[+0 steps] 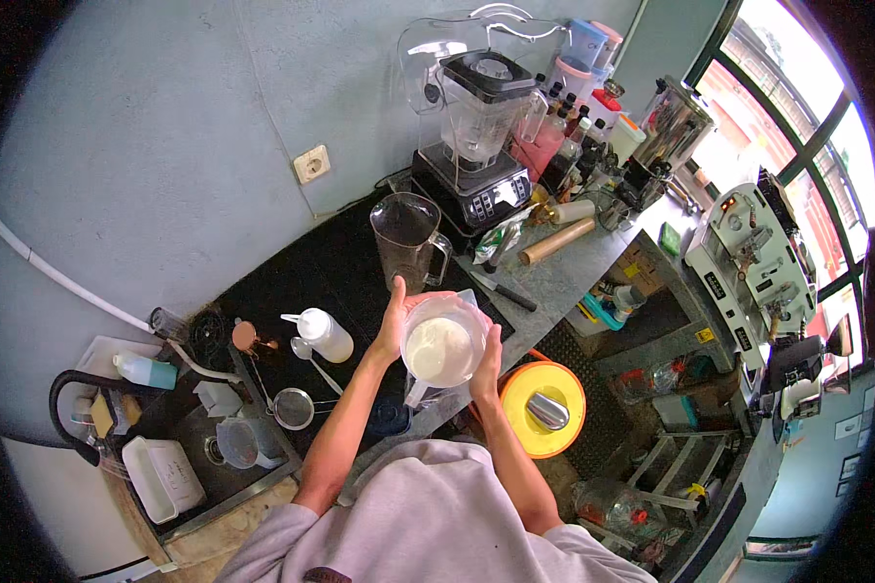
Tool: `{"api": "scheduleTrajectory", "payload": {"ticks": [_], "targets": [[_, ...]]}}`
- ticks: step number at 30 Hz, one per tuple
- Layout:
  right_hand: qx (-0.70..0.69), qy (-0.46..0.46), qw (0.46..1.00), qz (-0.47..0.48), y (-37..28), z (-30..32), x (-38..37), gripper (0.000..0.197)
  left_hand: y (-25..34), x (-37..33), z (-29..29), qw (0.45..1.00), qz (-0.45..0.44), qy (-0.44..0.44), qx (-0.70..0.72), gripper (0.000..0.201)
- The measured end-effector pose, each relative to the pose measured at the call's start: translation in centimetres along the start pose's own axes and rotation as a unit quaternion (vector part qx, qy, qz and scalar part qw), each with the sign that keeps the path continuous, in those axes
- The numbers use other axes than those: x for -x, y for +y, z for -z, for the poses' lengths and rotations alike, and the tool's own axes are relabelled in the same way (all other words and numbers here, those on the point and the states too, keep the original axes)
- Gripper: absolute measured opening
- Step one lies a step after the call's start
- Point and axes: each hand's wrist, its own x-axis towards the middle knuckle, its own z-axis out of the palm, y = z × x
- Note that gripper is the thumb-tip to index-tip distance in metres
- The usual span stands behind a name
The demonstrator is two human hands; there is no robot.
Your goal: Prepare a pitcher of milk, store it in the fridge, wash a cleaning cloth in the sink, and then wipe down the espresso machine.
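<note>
Between both hands I hold a clear plastic pitcher [470, 321] with a pale, creamy substance inside. Its handle points toward my body and its spout faces away. My left hand [392, 325] is closed around its left side, thumb up. On the opposite side, my right hand [488, 367] grips the wall; some fingers are hidden behind it. Just beyond the pitcher stands an empty-looking dark-tinted blender jug [405, 233] on a black mat [297, 272]. A white squeeze bottle [325, 335] and a spoon [313, 361] are left of my left forearm.
A blender [476, 175] stands at the back beside several bottles. A knife [504, 289] lies on the counter near my right hand. The sink [253, 486] at left holds another jug [245, 444]. A metal cup [548, 411] rests on a yellow lid [574, 389] at right.
</note>
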Motion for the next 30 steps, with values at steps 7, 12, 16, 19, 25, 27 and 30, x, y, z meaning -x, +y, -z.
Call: {"api": "scheduleTrajectory", "payload": {"ticks": [7, 12, 16, 19, 25, 27, 30], "targets": [[-0.040, -0.112, 0.984, -0.132, -1.1, 2.2, -4.0, 0.084, -3.1, 2.2, -2.2, 0.982, -0.141, 0.128, -0.006, 0.101], [-0.024, -0.117, 0.981, -0.152, -1.2, 2.3, -5.3, 0.089, -5.1, 3.1, -3.1, 0.950, -0.227, 0.194, -0.095, 0.096], [-0.012, -0.118, 0.978, -0.171, -1.0, 2.5, -6.0, 0.093, -5.5, 3.3, -2.9, 0.944, -0.236, 0.190, -0.132, 0.098], [-0.003, -0.117, 0.976, -0.183, -1.4, 2.2, -6.2, 0.097, -6.5, 2.8, -2.4, 0.943, -0.251, 0.201, -0.088, 0.100], [0.035, -0.100, 0.992, -0.067, -2.6, 2.0, -5.4, 0.090, -5.8, 3.2, -3.0, 0.932, -0.271, 0.221, -0.101, 0.103], [0.003, -0.044, 0.998, -0.036, -2.1, 3.2, -5.1, 0.090, -5.9, 3.5, -3.8, 0.874, -0.333, 0.303, -0.183, 0.103], [-0.058, -0.019, 0.998, 0.014, -0.9, 3.7, -3.5, 0.090, -6.0, 4.1, -4.9, 0.862, -0.359, 0.300, -0.195, 0.107]]}}
